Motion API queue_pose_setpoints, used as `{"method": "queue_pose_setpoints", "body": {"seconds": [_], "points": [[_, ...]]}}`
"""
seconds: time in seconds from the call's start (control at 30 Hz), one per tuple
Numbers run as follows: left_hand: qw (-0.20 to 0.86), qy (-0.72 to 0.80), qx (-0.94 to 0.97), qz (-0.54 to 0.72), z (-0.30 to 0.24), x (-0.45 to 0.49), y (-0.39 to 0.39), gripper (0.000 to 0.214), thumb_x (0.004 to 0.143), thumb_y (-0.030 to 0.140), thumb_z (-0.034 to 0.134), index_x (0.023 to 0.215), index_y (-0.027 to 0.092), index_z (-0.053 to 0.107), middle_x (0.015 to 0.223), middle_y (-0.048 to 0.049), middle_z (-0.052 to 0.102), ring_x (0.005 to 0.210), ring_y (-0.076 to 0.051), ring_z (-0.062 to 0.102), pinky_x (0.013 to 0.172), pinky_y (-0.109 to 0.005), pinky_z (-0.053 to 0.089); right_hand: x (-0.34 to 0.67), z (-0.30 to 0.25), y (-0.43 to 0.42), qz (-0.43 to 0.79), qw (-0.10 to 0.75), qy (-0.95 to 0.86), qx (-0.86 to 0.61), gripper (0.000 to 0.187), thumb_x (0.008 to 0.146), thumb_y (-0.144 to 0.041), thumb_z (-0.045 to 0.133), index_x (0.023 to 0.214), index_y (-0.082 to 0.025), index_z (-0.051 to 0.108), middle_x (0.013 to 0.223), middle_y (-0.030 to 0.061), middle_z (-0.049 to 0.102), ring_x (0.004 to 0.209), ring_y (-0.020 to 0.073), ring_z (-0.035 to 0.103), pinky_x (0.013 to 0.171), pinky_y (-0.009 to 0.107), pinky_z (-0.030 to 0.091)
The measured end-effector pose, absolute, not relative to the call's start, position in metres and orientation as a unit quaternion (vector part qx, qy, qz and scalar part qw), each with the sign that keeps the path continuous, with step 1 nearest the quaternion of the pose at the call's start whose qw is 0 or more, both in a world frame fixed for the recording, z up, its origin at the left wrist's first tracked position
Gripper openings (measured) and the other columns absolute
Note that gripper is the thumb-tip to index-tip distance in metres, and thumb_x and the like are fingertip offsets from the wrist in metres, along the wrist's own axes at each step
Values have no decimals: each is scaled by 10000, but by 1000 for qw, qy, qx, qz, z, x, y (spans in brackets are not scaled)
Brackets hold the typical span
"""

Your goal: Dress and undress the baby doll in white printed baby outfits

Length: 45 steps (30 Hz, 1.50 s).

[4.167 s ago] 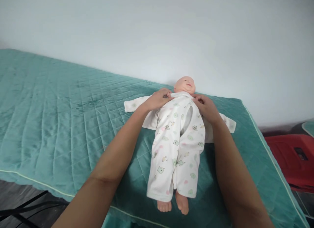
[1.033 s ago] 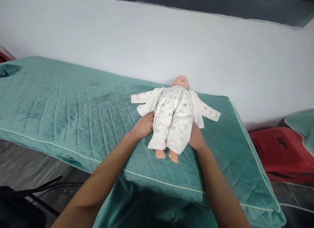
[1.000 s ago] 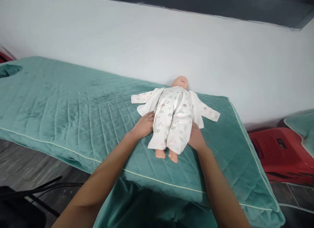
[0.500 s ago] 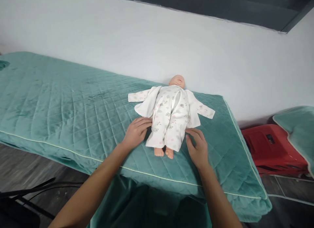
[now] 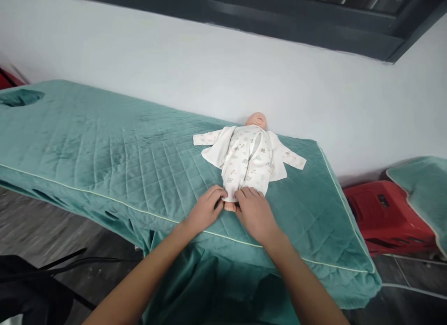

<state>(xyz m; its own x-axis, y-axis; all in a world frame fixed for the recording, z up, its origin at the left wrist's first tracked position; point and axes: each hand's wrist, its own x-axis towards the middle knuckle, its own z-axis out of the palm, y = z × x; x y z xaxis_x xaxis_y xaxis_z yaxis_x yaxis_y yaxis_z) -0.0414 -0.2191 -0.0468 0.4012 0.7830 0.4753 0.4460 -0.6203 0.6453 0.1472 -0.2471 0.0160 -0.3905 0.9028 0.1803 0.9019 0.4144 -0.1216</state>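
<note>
A baby doll (image 5: 256, 119) lies on its back, head toward the wall, on a green quilted bed cover (image 5: 157, 166). It wears white printed baby pants (image 5: 240, 164) and an open white baby jacket (image 5: 279, 157) with the sleeves spread out. My left hand (image 5: 208, 206) pinches the hem of the pant leg on the left side. Across the hem, beside the same leg, my right hand (image 5: 254, 212) has its fingers curled on the cloth. One doll foot (image 5: 229, 206) shows between my hands; the other is hidden behind my right hand.
A white wall (image 5: 195, 73) runs along the bed's far side beneath a dark window frame (image 5: 279, 17). To the right stands a red plastic stool or box (image 5: 387, 213) partly under a green cloth (image 5: 424, 190). Dark cables or bars (image 5: 70, 264) lie at lower left.
My hands have moved from the two sides of the pants down to one leg's hem and taken hold there. The camera view has shifted a little.
</note>
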Motion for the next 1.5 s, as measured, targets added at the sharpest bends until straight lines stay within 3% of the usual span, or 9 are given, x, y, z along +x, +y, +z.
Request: {"method": "queue_pose_setpoints", "body": {"seconds": [0.2, 0.37, 0.6, 0.73, 0.83, 0.97, 1.13, 1.5], "points": [[217, 358, 782, 463, -40, -37, -235, 110, 973, 188, 489, 982, 215, 594, 905, -33, 655, 860, -155, 643, 780, -313, 544, 145, -2, -250, -1, 194, -816, -545, 118, 941, -132, 536, 947, -231, 601, 942, 64, 669, 928, 257, 594, 793, 380, 415], [189, 365, 784, 464, -35, -49, -243, 97, 959, 168, 498, 996, 214, 574, 898, -31, 642, 841, -151, 632, 765, -310, 543, 154, 8, -265, 71, 256, -810, -523, 121, 944, -145, 533, 929, -230, 617, 945, 57, 659, 939, 244, 590, 815, 380, 458], [140, 359, 800, 460, -32, -40, -248, 188, 950, 153, 504, 1111, 217, 577, 1069, -83, 642, 999, -197, 626, 859, -375, 550, 197, 4, -274, 143, 358, -755, -531, 123, 959, -180, 520, 997, -245, 618, 1038, 61, 650, 1013, 224, 610, 908, 385, 509], [105, 345, 845, 396, -14, -10, -241, 205, 974, 165, 488, 1137, 202, 608, 1077, -82, 660, 1030, -214, 596, 897, -393, 515, 206, -17, -269, 150, 310, -724, -597, 228, 886, -177, 577, 1108, -227, 591, 1140, 81, 614, 1051, 247, 609, 901, 402, 520], [96, 367, 880, 285, 0, 15, -234, 172, 969, 218, 505, 1099, 195, 617, 1052, -69, 661, 1028, -238, 579, 890, -405, 502, 200, -27, -262, 123, 264, -726, -623, 164, 885, -176, 560, 1040, -209, 600, 1081, 86, 630, 1015, 263, 596, 870, 407, 503], [71, 417, 886, 190, 10, 38, -226, 125, 926, 196, 529, 1024, 192, 607, 1046, -70, 644, 1007, -261, 586, 829, -404, 498, 197, -17, -256, 125, 326, -724, -595, 127, 912, -144, 503, 934, -216, 605, 939, 52, 639, 926, 227, 600, 838, 358, 476], [129, 473, 846, 212, 19, 35, -212, 113, 892, 149, 537, 965, 219, 588, 1004, -31, 665, 944, -215, 626, 758, -343, 488, 207, 14, -265, 116, 417, -727, -533, 113, 906, -130, 537, 896, -224, 598, 870, 15, 621, 828, 177, 597, 778, 305, 457], [51, 378, 898, 221, 13, 3, -252, 160, 967, 159, 464, 1008, 187, 616, 979, -58, 651, 965, -235, 603, 861, -398, 481, 214, -12, -297, 167, 317, -779, -515, 115, 944, -129, 516, 947, -218, 589, 966, 42, 628, 927, 194, 607, 840, 332, 488]]}}
